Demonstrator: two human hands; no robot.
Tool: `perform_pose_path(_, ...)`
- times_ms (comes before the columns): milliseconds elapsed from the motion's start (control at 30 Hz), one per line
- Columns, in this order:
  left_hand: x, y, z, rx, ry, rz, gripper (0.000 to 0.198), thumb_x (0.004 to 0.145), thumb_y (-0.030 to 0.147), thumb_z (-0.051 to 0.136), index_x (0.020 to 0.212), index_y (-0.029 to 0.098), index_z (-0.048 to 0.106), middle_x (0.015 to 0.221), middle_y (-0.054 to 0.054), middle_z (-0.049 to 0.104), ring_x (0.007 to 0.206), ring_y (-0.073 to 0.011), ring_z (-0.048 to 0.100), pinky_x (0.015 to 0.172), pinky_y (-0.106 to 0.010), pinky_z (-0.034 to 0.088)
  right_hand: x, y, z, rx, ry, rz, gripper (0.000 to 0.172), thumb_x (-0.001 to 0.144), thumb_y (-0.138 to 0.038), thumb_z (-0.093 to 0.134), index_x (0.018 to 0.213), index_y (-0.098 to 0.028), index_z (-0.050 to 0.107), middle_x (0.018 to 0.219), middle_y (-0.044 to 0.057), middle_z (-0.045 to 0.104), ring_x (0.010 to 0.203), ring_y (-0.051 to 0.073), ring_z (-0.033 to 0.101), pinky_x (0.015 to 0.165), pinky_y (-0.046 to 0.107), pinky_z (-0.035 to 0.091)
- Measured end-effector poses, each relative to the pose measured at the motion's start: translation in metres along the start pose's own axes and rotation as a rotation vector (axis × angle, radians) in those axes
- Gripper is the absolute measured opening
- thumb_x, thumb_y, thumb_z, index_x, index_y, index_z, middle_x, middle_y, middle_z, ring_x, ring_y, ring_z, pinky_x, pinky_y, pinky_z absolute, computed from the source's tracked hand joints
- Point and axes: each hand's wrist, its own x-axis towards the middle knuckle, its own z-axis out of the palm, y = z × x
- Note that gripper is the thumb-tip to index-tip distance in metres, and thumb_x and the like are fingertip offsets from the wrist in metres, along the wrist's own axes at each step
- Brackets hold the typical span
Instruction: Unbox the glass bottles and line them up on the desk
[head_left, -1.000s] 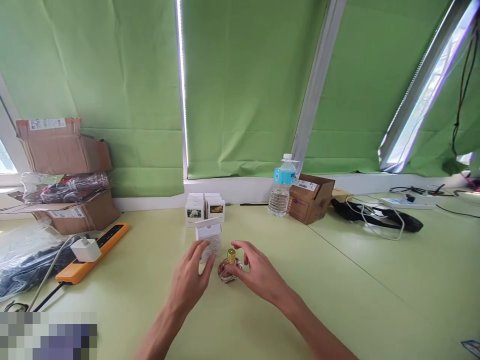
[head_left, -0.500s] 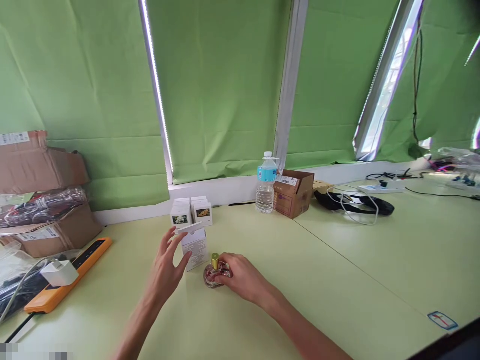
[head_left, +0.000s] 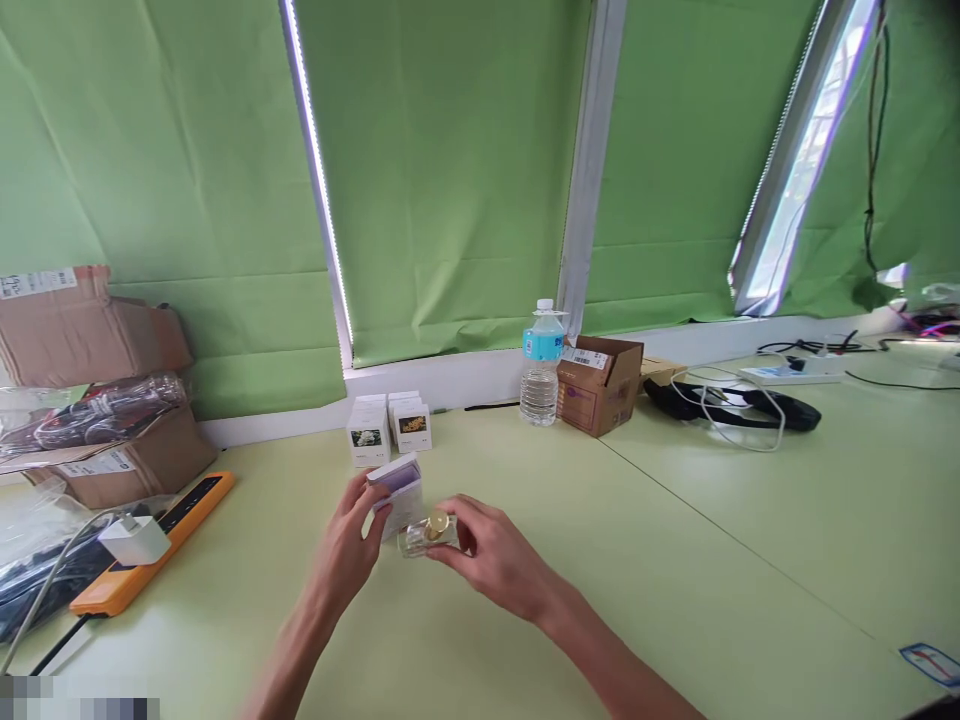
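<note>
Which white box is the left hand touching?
The front white box, nearest the person and beside the gold-capped bottle in the right hand. The other white boxes stand farther back, showing flower pictures.

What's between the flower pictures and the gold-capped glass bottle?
An open white box, touched by the left hand; the head view shows it.

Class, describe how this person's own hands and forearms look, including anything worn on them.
The left hand and right hand are both bare: no glove, and no ring that can be seen. The left forearm and right forearm are uncovered as far as the picture shows, with no sleeve, watch or bracelet. Finer details are too small to tell.
</note>
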Motion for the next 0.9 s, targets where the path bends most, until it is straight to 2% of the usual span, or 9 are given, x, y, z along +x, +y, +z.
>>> perform_pose_path(67, -0.003, 0.004, -0.002, 0.022, -0.022, 0.061, 0.016, 0.093, 0.023, 0.044, 0.098, 0.025, 0.059, 0.132, -0.006, 0.05, 0.108, -0.0206, 0.059, 0.086, -0.033, 0.051, -0.001, -0.004, -0.004, 0.065, 0.058, -0.056, 0.022, 0.088, -0.036, 0.062, 0.107, -0.026, 0.056, 0.093, 0.0, 0.062, 0.066, 0.014, 0.053, 0.062, 0.025, 0.046)
perform_pose_path(233, -0.01, 0.015, -0.003, 0.039, -0.121, 0.171, 0.025, 0.092, 0.015, 0.042, 0.107, 0.027, 0.058, 0.138, -0.007, 0.046, 0.11, -0.0196, 0.059, 0.087, -0.031, 0.05, 0.001, -0.002, -0.008, 0.094, 0.192, -0.2, 0.027, 0.09, -0.028, 0.06, 0.116, -0.027, 0.053, 0.106, 0.004, 0.061, 0.081, 0.017, 0.057, 0.071, 0.028, 0.049)
perform_pose_path(400, -0.014, 0.016, 0.002, 0.052, -0.153, 0.233, 0.03, 0.091, 0.01, 0.041, 0.105, 0.028, 0.059, 0.14, -0.005, 0.045, 0.113, -0.0193, 0.058, 0.085, -0.03, 0.051, 0.005, 0.007, -0.006, 0.039, 0.264, -0.22, 0.029, 0.091, -0.026, 0.058, 0.119, -0.028, 0.052, 0.113, 0.005, 0.059, 0.086, 0.019, 0.058, 0.073, 0.03, 0.051)
perform_pose_path(533, -0.016, 0.014, 0.006, 0.011, -0.118, 0.253, 0.027, 0.09, 0.01, 0.044, 0.104, 0.028, 0.059, 0.136, -0.006, 0.047, 0.113, -0.0197, 0.057, 0.087, -0.03, 0.05, 0.006, 0.011, -0.005, -0.021, 0.27, -0.204, 0.024, 0.092, -0.027, 0.057, 0.116, -0.028, 0.054, 0.114, 0.006, 0.056, 0.075, 0.016, 0.055, 0.069, 0.029, 0.051)
perform_pose_path(633, -0.016, 0.014, 0.007, -0.032, -0.102, 0.21, 0.025, 0.09, 0.013, 0.048, 0.11, 0.027, 0.053, 0.131, -0.007, 0.051, 0.113, -0.0198, 0.058, 0.088, -0.031, 0.05, 0.006, 0.012, -0.004, -0.053, 0.262, -0.165, 0.022, 0.092, -0.03, 0.057, 0.113, -0.027, 0.055, 0.111, 0.005, 0.055, 0.066, 0.014, 0.052, 0.069, 0.029, 0.052)
perform_pose_path(767, -0.015, 0.017, 0.004, -0.103, -0.128, 0.1, 0.032, 0.09, 0.017, 0.051, 0.12, 0.028, 0.045, 0.129, -0.007, 0.054, 0.115, -0.0196, 0.056, 0.093, -0.034, 0.049, 0.005, 0.013, -0.004, -0.103, 0.184, -0.19, 0.023, 0.093, -0.03, 0.055, 0.116, -0.027, 0.053, 0.114, 0.006, 0.055, 0.068, 0.013, 0.054, 0.069, 0.029, 0.051)
perform_pose_path(900, -0.014, 0.022, 0.0, -0.15, -0.171, 0.093, 0.039, 0.09, 0.016, 0.051, 0.125, 0.03, 0.043, 0.126, -0.005, 0.057, 0.115, -0.0194, 0.056, 0.095, -0.035, 0.048, 0.005, 0.01, -0.005, -0.128, 0.106, -0.208, 0.025, 0.095, -0.029, 0.053, 0.12, -0.029, 0.052, 0.117, 0.005, 0.055, 0.078, 0.015, 0.059, 0.07, 0.029, 0.051)
